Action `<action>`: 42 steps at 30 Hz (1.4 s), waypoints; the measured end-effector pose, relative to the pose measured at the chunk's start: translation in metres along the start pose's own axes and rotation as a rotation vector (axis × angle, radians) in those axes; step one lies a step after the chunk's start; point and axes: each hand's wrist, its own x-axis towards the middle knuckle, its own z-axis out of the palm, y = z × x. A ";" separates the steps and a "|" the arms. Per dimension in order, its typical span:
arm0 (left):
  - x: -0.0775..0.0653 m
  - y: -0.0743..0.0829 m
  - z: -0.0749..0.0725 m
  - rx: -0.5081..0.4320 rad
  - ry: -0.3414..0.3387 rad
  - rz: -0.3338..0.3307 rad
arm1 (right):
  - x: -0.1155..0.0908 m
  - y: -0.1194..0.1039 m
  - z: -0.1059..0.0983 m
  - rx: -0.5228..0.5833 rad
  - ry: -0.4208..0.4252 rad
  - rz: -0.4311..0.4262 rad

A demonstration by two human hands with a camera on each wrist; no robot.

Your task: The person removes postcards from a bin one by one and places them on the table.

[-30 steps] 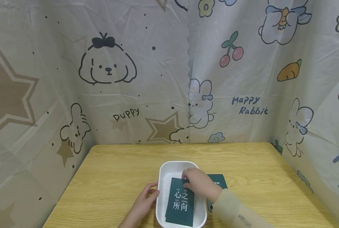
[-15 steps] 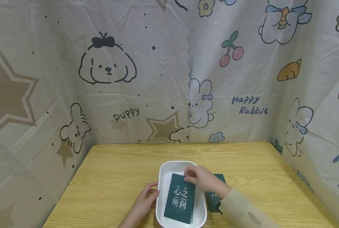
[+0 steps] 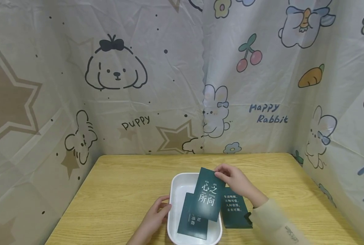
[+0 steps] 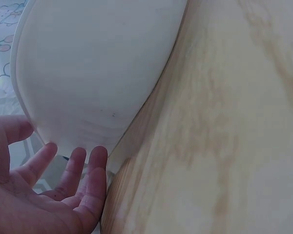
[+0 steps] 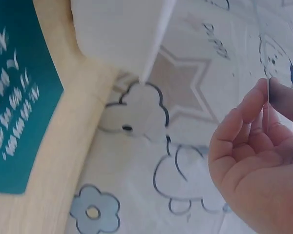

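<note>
Holding a dark green card point(image 3: 207, 190) in the right hand point(image 3: 235, 178), by a narrow pinch of thumb and fingers at its far right corner; rest of the card slanting down and left from the pinch, over a white tray point(image 3: 170, 190). Nearly edge-on in the right wrist view, pinch plain there. At the left hand point(image 3: 155, 214): no grip, only loosely bent fingers against the tray's outer wall. Below and left of the right hand, inside the tray: a second green card point(image 3: 185, 226), partly covered by the held one. Nearer than the right hand, under its wrist, on the counter point(image 3: 133, 177) just beside the tray: another green card point(image 3: 235, 217), with four lines of white print. Contact between the held card's lower edge and the card in the tray: cannot tell. For good handling, judging by the one-corner hold: pinch firmly enough against swivelling, lightly enough against creasing. Best to raise the lower edge well above the rim before any sideways travel, for fear of snagging or dragging the second card along. Worth bracing the tray with the left hand without pushing; probably light, apt to slide.
</note>
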 end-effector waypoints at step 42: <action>0.002 -0.003 -0.001 -0.024 -0.019 0.012 | -0.008 0.092 -0.045 -0.168 -0.214 0.099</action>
